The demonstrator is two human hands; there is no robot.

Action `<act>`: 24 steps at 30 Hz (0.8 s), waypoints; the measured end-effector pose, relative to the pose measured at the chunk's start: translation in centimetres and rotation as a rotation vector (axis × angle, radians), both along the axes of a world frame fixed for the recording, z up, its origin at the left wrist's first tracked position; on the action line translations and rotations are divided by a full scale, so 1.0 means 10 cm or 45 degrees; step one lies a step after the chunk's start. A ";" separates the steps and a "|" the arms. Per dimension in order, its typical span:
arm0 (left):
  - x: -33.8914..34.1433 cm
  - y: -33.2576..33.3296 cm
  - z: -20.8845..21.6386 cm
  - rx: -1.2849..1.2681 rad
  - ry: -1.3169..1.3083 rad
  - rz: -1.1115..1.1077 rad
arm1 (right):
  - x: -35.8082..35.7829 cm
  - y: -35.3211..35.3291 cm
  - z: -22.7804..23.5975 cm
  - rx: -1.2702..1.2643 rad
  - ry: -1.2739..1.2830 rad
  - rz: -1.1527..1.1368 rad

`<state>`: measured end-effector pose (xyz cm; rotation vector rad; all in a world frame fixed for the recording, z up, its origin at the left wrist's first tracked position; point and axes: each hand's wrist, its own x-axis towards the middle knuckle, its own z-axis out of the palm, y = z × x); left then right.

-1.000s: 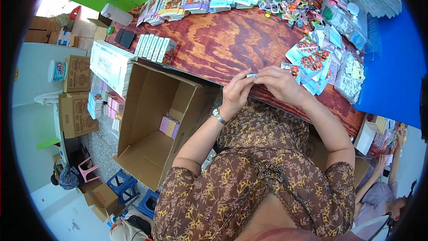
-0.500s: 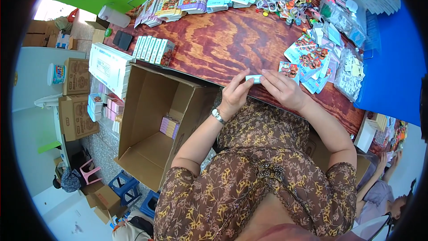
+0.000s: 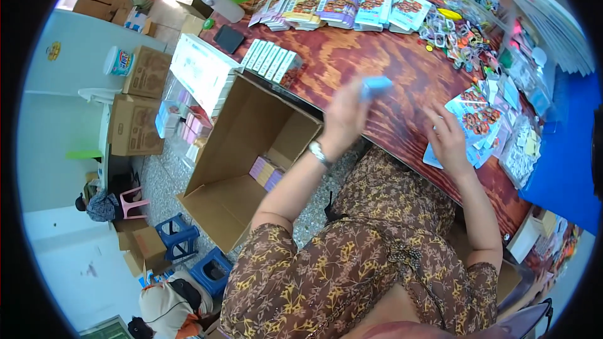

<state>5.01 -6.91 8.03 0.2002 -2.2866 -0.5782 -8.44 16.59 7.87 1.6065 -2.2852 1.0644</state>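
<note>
Held up over the wooden table (image 3: 320,88), a small light-blue box (image 3: 377,86) is in my left hand (image 3: 345,113), which is closed on it; both are blurred by motion. My right hand (image 3: 448,137) is apart from the box, its fingers loosely spread at the left edge of a loose pile of flat blue printed cartons (image 3: 478,119). Whether its fingertips touch the pile is hard to tell. Left of my left hand, several small white-sided boxes (image 3: 271,59) stand in a row near the table's edge.
Stacks of flat cartons (image 3: 339,6) line the far side. Colourful small trinkets (image 3: 452,34) and a clear bag of white pieces (image 3: 520,150) lie at the right. An open cardboard box (image 3: 220,213) with small packs (image 3: 266,172) inside stands below the table's left edge. Blue stools (image 3: 176,236) are lower left.
Both hands held the small box together before. My right hand has let go and moved right to the flat cartons, while my left hand carries the box away from my body. The view has shifted.
</note>
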 end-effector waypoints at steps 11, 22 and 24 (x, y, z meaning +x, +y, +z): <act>0.22 -1.70 -0.22 -0.719 -0.613 0.433 | -0.52 0.55 -0.01 0.357 0.201 -0.180; 0.20 -1.54 -0.29 -0.932 -0.706 0.615 | -0.53 0.43 -0.26 0.787 0.205 -0.193; 0.21 -1.45 -0.23 -0.886 -0.688 0.617 | -0.57 0.41 -0.22 0.829 0.077 -0.144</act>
